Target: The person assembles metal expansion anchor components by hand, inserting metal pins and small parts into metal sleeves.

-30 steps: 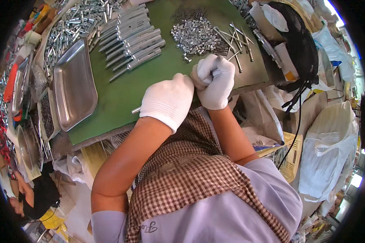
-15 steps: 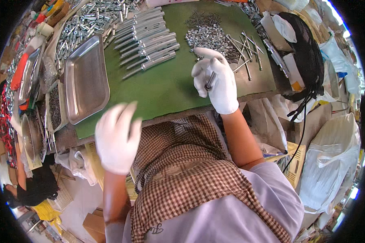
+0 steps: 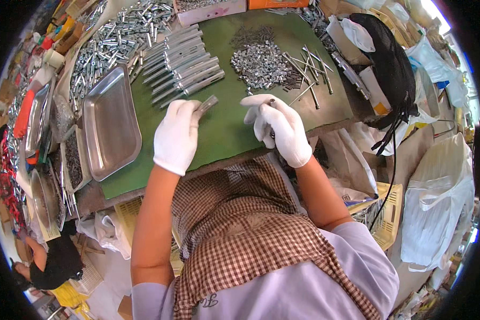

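Across the workbench lay a green mat (image 3: pixel 234 128), its front edge curving just ahead of the checked apron (image 3: pixel 250 240). Toward the left of the mat sat a shallow metal tray (image 3: pixel 112 125), with a heap of short metal cylinders (image 3: pixel 125 45) beyond it. Slim-ended metal rods (image 3: pixel 189 64) lay side by side in a row near the heap. Farther right, a pile of small metal fittings (image 3: pixel 261 66) was spread beside several long bolts (image 3: pixel 313 96), which crossed one another. Past the right edge of the mat lay a black mesh bag (image 3: pixel 392 69); a white plastic bag (image 3: pixel 437 197) and a yellow crate (image 3: pixel 392 210) stood lower down on that side. At the lower left, a person in dark clothing (image 3: pixel 58 261) was partly visible.

Over the mat, the gloved left hand (image 3: pixel 177 136) had its thumb and fingers closed on a metal tube (image 3: pixel 209 103), which stuck out toward the right, just beside the nearest rod of the row. The gloved right hand (image 3: pixel 282 128), near the fittings, was half curled, its fingers closed loosely around a thin metal pin (image 3: pixel 272 103); the pin's middle was hidden by the glove.
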A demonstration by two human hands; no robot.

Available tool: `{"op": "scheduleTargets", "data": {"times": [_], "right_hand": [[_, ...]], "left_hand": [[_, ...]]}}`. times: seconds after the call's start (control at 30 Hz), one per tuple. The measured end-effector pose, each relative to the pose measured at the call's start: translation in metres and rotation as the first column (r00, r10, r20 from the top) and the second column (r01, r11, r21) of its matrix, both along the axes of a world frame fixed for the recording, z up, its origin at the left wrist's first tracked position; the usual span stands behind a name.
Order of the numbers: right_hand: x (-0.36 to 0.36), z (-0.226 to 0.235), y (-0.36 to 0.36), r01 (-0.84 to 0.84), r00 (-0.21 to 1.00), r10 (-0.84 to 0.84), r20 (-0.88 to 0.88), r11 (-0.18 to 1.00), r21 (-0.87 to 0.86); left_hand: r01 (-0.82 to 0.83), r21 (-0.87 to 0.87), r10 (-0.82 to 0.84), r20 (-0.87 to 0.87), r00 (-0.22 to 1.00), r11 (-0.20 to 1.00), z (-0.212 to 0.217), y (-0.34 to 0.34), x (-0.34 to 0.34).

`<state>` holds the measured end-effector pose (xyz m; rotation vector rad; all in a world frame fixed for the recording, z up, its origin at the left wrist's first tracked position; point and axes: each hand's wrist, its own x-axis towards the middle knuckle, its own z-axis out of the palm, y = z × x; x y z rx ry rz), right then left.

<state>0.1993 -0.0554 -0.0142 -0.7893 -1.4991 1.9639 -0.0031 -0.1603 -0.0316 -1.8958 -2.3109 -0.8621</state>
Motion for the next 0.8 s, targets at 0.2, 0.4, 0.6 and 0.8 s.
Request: {"op": "scheduleTargets", "data": {"times": [0.2,0.4,0.6,0.8], "right_hand": [[-0.008,-0.004,-0.006,-0.088,0.969,0.023,0.244,0.962,0.259],[-0.001,0.009,-0.001,-0.086,0.970,0.077,0.231,0.996,0.028],[0.002,-0.001,0.004,-0.117,0.943,0.012,0.332,0.948,0.296],[0.005,0.003,0.005,-0.116,0.896,-0.005,0.443,0.963,0.244]], "left_hand": [[0.021,-0.253,-0.047,-0.097,0.994,0.967,0.025,-0.013,0.007],[0.138,-0.294,-0.186,-0.144,0.972,0.946,0.052,-0.003,0.035],[0.172,-0.114,-0.176,-0.031,0.984,0.978,0.041,-0.011,0.035],[0.192,-0.205,-0.174,0.103,0.979,0.960,0.040,-0.010,0.039]]}}
